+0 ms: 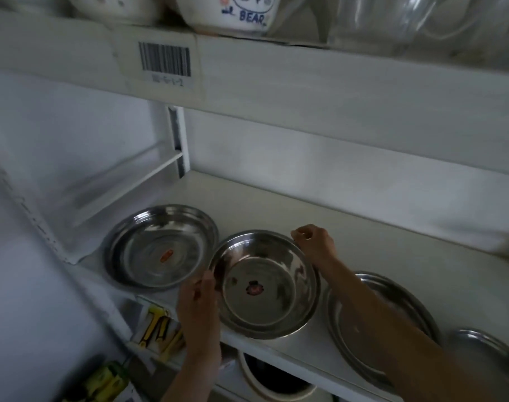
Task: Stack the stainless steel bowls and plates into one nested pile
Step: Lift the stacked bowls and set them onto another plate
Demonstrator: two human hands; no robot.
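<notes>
On the middle shelf (pixel 363 242), in a row from left to right: wide plate (pixel 160 248), deep bowl (pixel 265 282) just beside it, large plate (pixel 372 323) under the right forearm, small plate (pixel 488 352) at the far right. Left hand (pixel 198 303) at the bowl's near-left rim, right hand (pixel 314 242) at its far-right rim. Above, on the upper shelf (pixel 305 71): ceramic bowl (pixel 241 13), with a barcode label (pixel 165 62) below it.

The white shelf (pixel 320 204) carries four steel vessels in a row: a wide plate (pixel 160 248) at left, a bowl (pixel 265 285) beside it, a second plate (pixel 372 323), and a partly visible dish (pixel 485 349) at right.
</notes>
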